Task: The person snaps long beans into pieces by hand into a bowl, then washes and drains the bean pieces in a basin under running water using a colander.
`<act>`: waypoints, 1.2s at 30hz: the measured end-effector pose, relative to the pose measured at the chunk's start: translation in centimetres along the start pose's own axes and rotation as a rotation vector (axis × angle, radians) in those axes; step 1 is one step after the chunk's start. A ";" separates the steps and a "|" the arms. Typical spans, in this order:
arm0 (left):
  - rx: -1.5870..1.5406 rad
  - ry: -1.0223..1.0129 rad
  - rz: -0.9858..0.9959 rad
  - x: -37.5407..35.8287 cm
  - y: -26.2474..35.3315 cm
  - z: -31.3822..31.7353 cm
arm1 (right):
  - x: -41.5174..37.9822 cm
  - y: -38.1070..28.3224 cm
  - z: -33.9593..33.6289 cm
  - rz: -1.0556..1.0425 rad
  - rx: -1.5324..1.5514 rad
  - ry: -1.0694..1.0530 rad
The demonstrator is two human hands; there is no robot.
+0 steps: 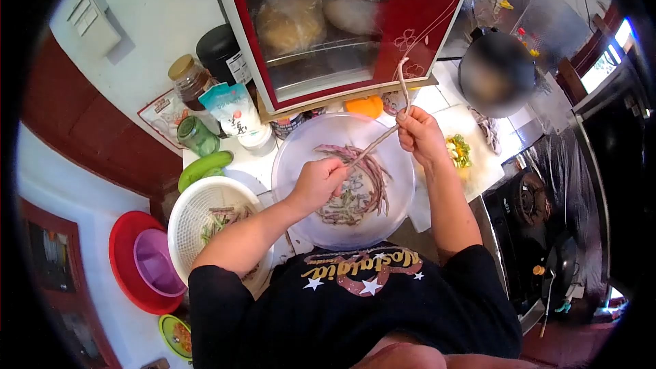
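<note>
Fingers of both hands are pinched narrow on one long bean pod [383,138], which I see stretched taut between them near the middle of the frame. Going from the left edge: a red bowl [126,232] with a purple bowl [156,261] nested inside sits at lower left. Just right of it is a white colander [205,198] holding a few green pieces, probably placed close so cut bits can drop in. Above it, in the upper left, stand a green cucumber [203,166], a small green jar [197,135], a brown-lidded jar [189,78] and a white pouch [231,108], all pushed back against the wall. At centre, the left hand [318,183] grips the pod's lower end over a clear round bowl [301,150] that holds more purple and green pods; holding it above the bowl likely keeps scraps contained. Right of centre, the right hand [419,133] is raised higher, closed on the pod, whose free tip rises in front of a red-framed glass cabinet [424,7]. Farther right, a white cutting board [488,171] carries chopped vegetables [459,150], and a gas stove [529,195] lies at the right edge.
</note>
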State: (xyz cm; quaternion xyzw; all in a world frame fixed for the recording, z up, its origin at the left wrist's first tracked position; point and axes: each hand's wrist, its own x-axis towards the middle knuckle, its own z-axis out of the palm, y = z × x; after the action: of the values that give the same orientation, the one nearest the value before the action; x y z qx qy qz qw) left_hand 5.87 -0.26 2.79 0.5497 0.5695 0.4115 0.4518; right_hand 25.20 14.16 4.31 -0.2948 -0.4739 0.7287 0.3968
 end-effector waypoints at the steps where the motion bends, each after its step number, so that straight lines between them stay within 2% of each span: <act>1: 0.004 -0.004 0.004 0.1 0.2 0.1 | 0.0 0.0 -0.1 -0.027 0.008 -0.015; 3: 0.045 0.092 0.126 -0.2 0.7 0.5 | -0.1 0.1 -0.3 -0.048 0.011 0.010; 4: 0.052 0.079 0.129 -0.6 1.2 0.6 | -0.2 0.2 -0.4 -0.016 0.063 0.006; 6: 0.238 0.127 0.339 -1.6 2.9 0.7 | 0.1 0.5 -1.2 -0.003 0.125 0.015; 7: 0.245 0.109 0.347 -2.0 4.1 0.6 | 0.8 1.1 -2.2 -0.004 0.214 0.042; 9: 0.488 -0.043 0.982 -3.3 6.2 0.2 | 0.2 1.5 -2.7 -0.010 0.316 0.084; 10: 0.492 -0.122 0.846 -3.5 6.3 -0.2 | -0.2 0.8 -2.2 -0.015 0.241 0.065; 11: 0.486 -0.119 0.844 -3.0 5.7 -0.3 | -0.5 0.4 -1.9 -0.008 0.163 0.046; 13: 0.582 -0.209 0.295 -1.5 2.3 -0.7 | -0.8 0.3 -1.6 -0.044 0.129 0.037; 14: 0.662 -0.340 0.255 -0.9 -0.1 -1.5 | -0.9 -0.1 -1.1 -0.065 0.108 0.015; 15: 0.666 -0.336 0.253 -0.2 -1.7 -1.8 | -0.9 -0.2 -0.8 -0.085 0.086 -0.008; 17: 0.591 -0.237 0.020 1.4 -3.2 -2.6 | -0.9 0.3 -0.4 -0.104 0.077 -0.054; 18: 0.593 -0.236 0.012 2.0 -1.7 -2.7 | -1.0 0.8 -0.1 -0.098 0.049 -0.060; 20: -0.210 -0.140 -0.239 3.0 2.3 -1.6 | -1.2 1.6 0.9 -0.089 0.005 -0.065; 21: -0.213 -0.131 -0.235 3.1 2.4 -0.9 | -1.1 1.9 1.3 -0.089 0.001 -0.074; 23: -0.106 -0.250 -0.214 3.3 2.6 0.3 | -1.0 2.4 1.9 -0.127 -0.082 -0.080; 24: 0.014 -0.183 -0.083 3.9 1.6 0.7 | -1.0 2.2 2.2 -0.120 -0.081 -0.065; 29: 0.091 -0.117 -0.004 2.7 0.3 1.7 | -0.1 2.3 0.3 0.032 0.046 -0.014; 31: 0.566 -0.007 0.557 2.2 0.0 2.1 | 0.5 2.8 0.2 0.143 0.175 -0.047; 32: 0.567 -0.003 0.556 1.6 0.1 2.2 | 0.9 3.1 -0.2 0.144 0.174 -0.051; 34: 0.593 -0.147 0.799 0.0 2.9 2.2 | 1.4 3.5 -1.0 0.107 0.132 -0.010; 35: 0.594 -0.138 0.804 1.0 2.6 1.3 | 1.3 3.1 -0.7 0.103 0.125 -0.015; 36: 0.328 -0.038 0.480 2.5 2.0 -0.2 | 0.5 2.4 0.4 0.080 0.078 -0.100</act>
State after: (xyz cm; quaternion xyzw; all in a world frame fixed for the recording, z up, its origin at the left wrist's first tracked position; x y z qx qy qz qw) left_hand 6.20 2.39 4.62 0.7420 0.4737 0.3986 0.2570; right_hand 23.94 13.84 2.17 -0.2613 -0.4522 0.7757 0.3544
